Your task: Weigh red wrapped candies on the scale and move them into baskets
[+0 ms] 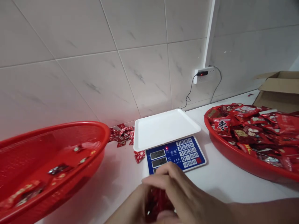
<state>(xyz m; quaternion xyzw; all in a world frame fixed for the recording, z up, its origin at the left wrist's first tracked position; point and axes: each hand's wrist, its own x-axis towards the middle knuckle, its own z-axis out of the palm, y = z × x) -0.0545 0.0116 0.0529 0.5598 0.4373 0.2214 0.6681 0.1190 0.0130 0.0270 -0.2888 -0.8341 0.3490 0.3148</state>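
At the bottom middle, my left hand [134, 205] and my right hand [191, 199] are closed together around a shiny red packet [157, 202]. Fingers hide most of it, so I cannot tell whether it is one packet or several. Just beyond my fingers stands a digital scale [174, 155] with a blue keypad panel and a bare white tray [165, 129] on top. My right fingertips overlap the lower part of its display in the view. Small red wrapped packets [123, 133] lie behind and left of the scale.
At the left, a red plastic basket [102, 130] holds a few wrapped snacks. Another red basket [221, 155], heaped with red snack packets [252, 124], stands at the right. Behind it is an open cardboard box [277, 85]. A socket [204, 75] with cords is on the tiled wall.
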